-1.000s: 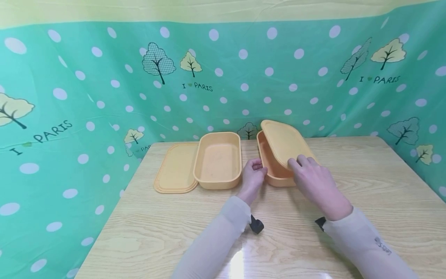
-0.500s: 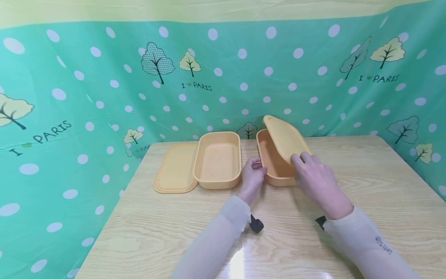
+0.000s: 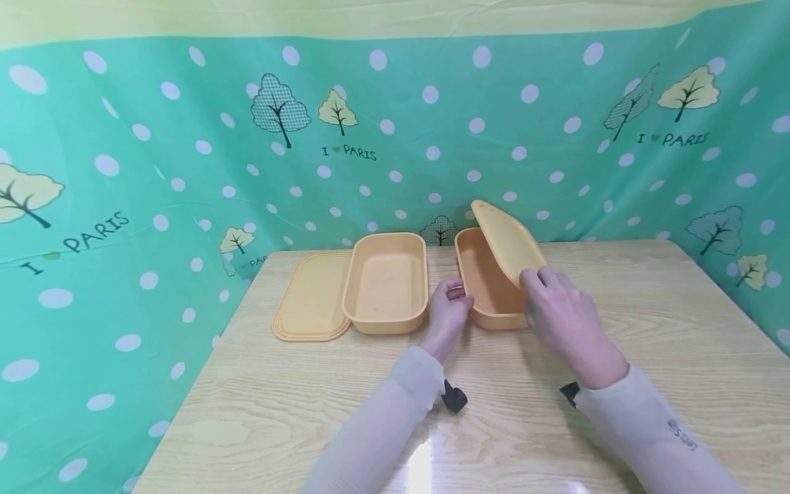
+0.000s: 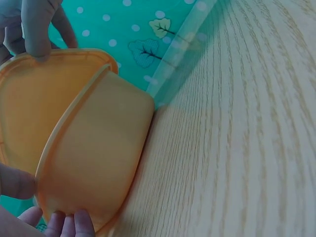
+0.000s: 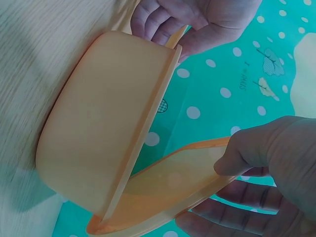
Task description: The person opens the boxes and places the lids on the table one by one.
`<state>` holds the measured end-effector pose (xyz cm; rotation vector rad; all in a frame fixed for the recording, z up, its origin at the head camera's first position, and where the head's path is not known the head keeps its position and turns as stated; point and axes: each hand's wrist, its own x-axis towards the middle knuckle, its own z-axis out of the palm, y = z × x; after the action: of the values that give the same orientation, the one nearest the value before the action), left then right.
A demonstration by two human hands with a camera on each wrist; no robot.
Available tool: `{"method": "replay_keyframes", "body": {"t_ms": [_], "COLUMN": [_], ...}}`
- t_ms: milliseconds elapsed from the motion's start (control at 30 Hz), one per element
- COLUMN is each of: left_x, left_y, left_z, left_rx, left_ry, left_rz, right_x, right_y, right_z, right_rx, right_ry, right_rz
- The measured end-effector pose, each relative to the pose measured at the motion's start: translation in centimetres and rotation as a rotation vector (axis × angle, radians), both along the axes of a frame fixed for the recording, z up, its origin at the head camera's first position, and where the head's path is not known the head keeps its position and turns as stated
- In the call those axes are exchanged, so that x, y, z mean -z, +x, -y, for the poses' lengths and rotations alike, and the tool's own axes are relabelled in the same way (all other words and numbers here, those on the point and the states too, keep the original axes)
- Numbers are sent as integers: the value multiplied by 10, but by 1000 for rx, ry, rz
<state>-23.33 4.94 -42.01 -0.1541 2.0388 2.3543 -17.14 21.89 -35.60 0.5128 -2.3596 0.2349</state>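
Note:
In the head view, my left hand holds the near left corner of a peach-coloured rectangular food container. Its thumb is at the rim and its fingertips lie on the outer wall. My right hand pinches the near edge of the matching lid, thumb on one face and fingers on the other in the right wrist view. The lid stands tilted over the container, left side raised, so part of the inside shows. Whether its lower edge rests on the container's rim is hard to tell.
Left of my hands stands a second, uncovered peach container. Its flat lid lies on the wooden table, partly behind or under that container's left side. A green dotted curtain hangs along the table's back and left.
The lid in my right hand has tilted up more steeply, its far end rising and moving right, baring more of the container's inside. My right hand shifted slightly right; the left hand stayed put.

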Motion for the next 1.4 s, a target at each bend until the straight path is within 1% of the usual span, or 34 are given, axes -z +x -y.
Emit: {"method": "replay_keyframes", "body": {"t_ms": [433,667,1000,1233,1400], "left_x": [1,0,1,0,0], "left_y": [0,1,0,0,1], "left_z": [-2,-1,-1,0,1], "left_rx": [-12,-10,2,3,3], "left_ry": [10,4,22,0,10], "left_rz": [-1,-1,1,-1,5], "right_x": [-1,-5,-8,-9,-8], "right_y": [0,1,3,5,5], "right_z": [-6,-9,-16,-18,-20], "right_rx": [-3,-1,2,22,43], "right_ry": [-50,-88,-130,-193,-256], "right_rz": [8,31,67,82,73]}}
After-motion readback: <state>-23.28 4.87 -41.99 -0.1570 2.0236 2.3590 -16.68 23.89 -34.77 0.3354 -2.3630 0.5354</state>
